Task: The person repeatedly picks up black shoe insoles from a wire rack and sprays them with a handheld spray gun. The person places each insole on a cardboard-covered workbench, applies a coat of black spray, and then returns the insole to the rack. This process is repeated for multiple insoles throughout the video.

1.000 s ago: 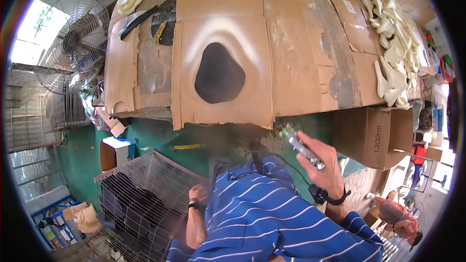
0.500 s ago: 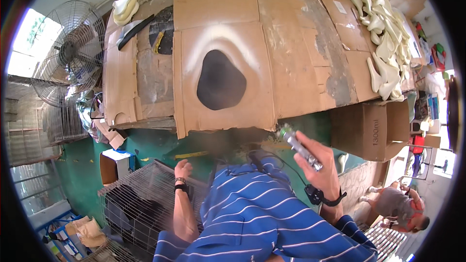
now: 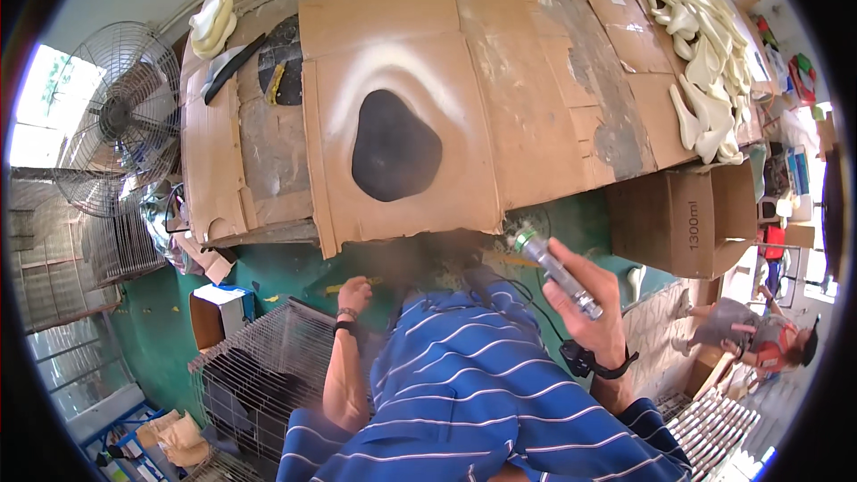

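My right hand (image 3: 585, 299) is closed around a silver cylindrical tool (image 3: 561, 275) with a green ring at its far end. That end points up and left, just off the front edge of the cardboard-covered table (image 3: 544, 116). My left hand (image 3: 354, 293) hangs below the same edge with its fingers curled and nothing visible in them. Between and beyond my hands, a dark grey rounded-triangular shape (image 3: 395, 147) shows on a cardboard sheet (image 3: 379, 13). A white powdery band (image 3: 402, 54) arches around its far side. Whether the shape is a flat piece or an opening, I cannot tell.
Cream saddle-shaped pieces (image 3: 705, 62) are piled at the table's right end. A cardboard box (image 3: 661, 223) stands under that end. At left are a large fan (image 3: 120, 116), a wire cage (image 3: 268, 366) and a small open box (image 3: 210, 317). Another person (image 3: 754, 335) is at far right.
The table and cardboard have shifted slightly left in view. My left hand has moved a little right and up; the tool stays in my right hand. The person at far right has changed posture.
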Tool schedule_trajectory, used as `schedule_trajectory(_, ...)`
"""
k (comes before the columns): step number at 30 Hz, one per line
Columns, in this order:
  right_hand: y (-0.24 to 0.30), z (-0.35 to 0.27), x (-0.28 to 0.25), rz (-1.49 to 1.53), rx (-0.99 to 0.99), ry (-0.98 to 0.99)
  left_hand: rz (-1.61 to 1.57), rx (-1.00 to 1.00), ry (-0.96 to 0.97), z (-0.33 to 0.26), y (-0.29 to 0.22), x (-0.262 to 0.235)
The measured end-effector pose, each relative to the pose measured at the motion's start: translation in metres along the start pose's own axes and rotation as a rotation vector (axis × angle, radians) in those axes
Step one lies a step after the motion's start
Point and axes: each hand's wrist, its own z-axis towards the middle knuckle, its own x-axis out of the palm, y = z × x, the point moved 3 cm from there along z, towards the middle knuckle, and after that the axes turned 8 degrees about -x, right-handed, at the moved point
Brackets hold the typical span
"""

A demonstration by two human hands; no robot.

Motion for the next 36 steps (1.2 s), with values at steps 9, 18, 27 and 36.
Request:
schedule_trajectory(9, -0.010, -0.016, -0.023, 0.015, 0.050, 0.138, 0.121, 0.516, -0.346, 0.048, -0.141, 0.023)
schedule_trajectory(18, -0.014, -0.002, -0.034, 0.018, 0.025, 0.061, 0.276, 0.402, -0.679, 0.051, -0.259, 0.070)
schedule_trajectory(27, -0.035, -0.021, -0.067, -0.008, 0.106, 0.133, 0.402, 0.358, -0.748, 0.032, -0.269, 0.074)
schedule_trajectory(36, -0.059, -0.010, -0.063, 0.051, 0.055, 0.069, -0.499, 0.276, -0.568, 0.072, -0.264, 0.075)
